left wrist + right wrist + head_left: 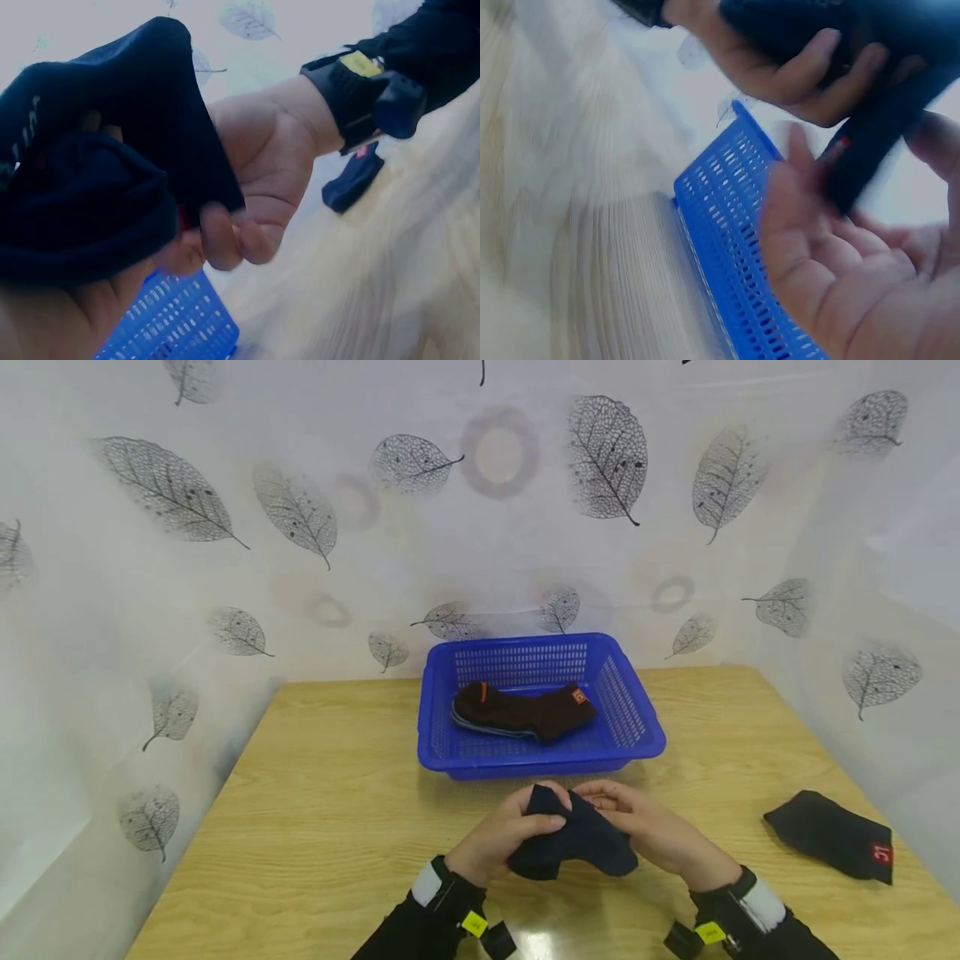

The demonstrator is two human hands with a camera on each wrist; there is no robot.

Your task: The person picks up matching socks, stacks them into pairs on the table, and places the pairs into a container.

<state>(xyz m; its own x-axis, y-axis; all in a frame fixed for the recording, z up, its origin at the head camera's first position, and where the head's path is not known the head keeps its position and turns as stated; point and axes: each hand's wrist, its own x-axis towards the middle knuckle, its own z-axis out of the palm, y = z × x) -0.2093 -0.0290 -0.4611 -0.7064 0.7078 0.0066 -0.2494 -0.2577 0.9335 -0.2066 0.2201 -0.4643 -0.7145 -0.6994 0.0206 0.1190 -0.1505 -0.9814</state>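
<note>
In the head view a dark navy sock [581, 839] is held up over the table in front of the basket. My left hand [506, 835] grips it, thumb across the front of the fabric. On the other side my right hand [660, 831] pinches the sock's edge, its fingers partly behind the cloth. The right wrist view shows the sock's end [862, 161] with a small red mark between the right hand's fingers and thumb. Bunched, folded fabric [82, 202] fills the near side of the left wrist view, hiding part of the left hand.
A blue plastic basket [543, 768] stands at the back of the wooden table [315, 827]. Inside lie dark brown socks [517, 710] with orange marks, stacked on something greyish. Another dark sock [828, 835] with a red label lies at the right. Leaf-patterned sheeting [450, 552] surrounds the table.
</note>
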